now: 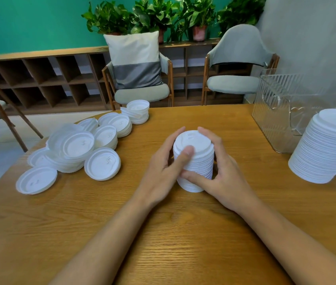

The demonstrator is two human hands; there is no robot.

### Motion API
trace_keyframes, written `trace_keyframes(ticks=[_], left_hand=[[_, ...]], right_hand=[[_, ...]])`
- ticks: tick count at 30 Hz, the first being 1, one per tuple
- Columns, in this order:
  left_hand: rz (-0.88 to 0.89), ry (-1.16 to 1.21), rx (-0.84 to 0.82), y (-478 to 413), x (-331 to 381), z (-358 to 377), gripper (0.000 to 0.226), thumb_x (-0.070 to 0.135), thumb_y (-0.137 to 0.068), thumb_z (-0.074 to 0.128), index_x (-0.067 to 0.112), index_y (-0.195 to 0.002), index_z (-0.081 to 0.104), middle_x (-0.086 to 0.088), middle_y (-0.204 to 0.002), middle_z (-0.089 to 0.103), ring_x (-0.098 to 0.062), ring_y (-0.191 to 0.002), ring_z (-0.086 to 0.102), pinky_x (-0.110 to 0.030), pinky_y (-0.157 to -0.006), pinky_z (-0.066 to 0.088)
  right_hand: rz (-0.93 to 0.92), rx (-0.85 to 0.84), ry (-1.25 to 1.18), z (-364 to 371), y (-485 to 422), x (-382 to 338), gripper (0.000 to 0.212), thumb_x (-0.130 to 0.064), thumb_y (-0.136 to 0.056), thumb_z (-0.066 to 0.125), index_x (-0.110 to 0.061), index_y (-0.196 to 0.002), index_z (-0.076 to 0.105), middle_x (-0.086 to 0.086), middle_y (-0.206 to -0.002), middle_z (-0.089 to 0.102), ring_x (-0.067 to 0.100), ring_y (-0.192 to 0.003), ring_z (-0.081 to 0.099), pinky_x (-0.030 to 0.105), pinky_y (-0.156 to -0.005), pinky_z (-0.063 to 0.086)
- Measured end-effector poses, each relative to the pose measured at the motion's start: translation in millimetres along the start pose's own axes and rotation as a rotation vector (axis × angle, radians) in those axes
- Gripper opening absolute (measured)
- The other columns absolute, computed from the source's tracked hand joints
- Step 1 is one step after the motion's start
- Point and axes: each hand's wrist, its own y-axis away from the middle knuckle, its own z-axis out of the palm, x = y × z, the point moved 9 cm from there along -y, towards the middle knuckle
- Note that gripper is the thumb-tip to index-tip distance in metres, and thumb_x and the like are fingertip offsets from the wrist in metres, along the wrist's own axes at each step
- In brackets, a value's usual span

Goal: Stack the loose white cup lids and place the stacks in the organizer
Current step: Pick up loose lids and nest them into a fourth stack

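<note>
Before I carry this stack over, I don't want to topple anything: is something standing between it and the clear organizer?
Nothing visible. Bare table lies between the held stack and the organizer; the tall stack stands right of that path, before the organizer's right end.

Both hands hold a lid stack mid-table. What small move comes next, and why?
Probably lift the lid stack toward the clear organizer on the right: the left hand and right hand grip its sides, and it looks evenly nested.
</note>
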Motion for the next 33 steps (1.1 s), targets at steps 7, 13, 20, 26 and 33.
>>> trace_keyframes(ticks=[7,13,20,26,33], left_hand=[[0.094,-0.278,0.301,-18,-3,-51,0.036,0.039,-0.108,0.052,0.024,-0.139,0.062,0.011,-0.132,0.067,0.001,-0.126,0.059,-0.031,-0.108,0.049],[0.156,-0.930,0.224,-89,-10,-81,0.041,0.015,-0.097,0.063,0.012,-0.138,0.060,-0.005,-0.138,0.060,-0.023,-0.125,0.057,-0.035,-0.102,0.047],[0.041,-1.301,0.116,-153,-30,-108,0.052,0.030,-0.100,0.064,0.011,-0.147,0.052,-0.009,-0.151,0.053,-0.028,-0.139,0.047,-0.046,-0.120,0.029],[-0.172,-1.419,-0.026,-177,-65,-118,0.057,0.046,-0.100,0.060,0.018,-0.149,0.051,-0.008,-0.161,0.042,-0.031,-0.151,0.032,-0.063,-0.124,0.015],[-0.133,-1.397,0.008,-161,-64,-110,0.042,0.041,-0.104,0.054,0.020,-0.140,0.051,-0.007,-0.140,0.062,-0.032,-0.134,0.052,-0.070,-0.122,0.014]], right_hand=[[0.023,0.118,0.014,-15,-6,8,0.092,-0.062,-0.073,0.079,-0.057,-0.150,0.028,-0.028,-0.151,0.043,-0.007,-0.133,0.044,0.008,-0.104,0.035],[0.054,0.113,0.011,-15,-6,10,0.090,-0.058,-0.075,0.081,-0.067,-0.144,0.023,-0.029,-0.149,0.043,-0.005,-0.130,0.043,0.006,-0.096,0.033],[0.075,0.105,-0.005,-14,-6,10,0.091,-0.062,-0.070,0.079,-0.072,-0.140,0.022,-0.045,-0.138,0.039,-0.029,-0.122,0.035,0.003,-0.090,0.034],[0.082,0.109,-0.023,-14,-6,10,0.091,-0.063,-0.068,0.080,-0.071,-0.140,0.026,-0.046,-0.136,0.042,-0.029,-0.122,0.037,-0.001,-0.089,0.035],[0.080,0.107,-0.010,-14,-8,10,0.090,-0.063,-0.069,0.079,-0.070,-0.141,0.025,-0.042,-0.138,0.042,-0.030,-0.121,0.036,-0.005,-0.088,0.033]])
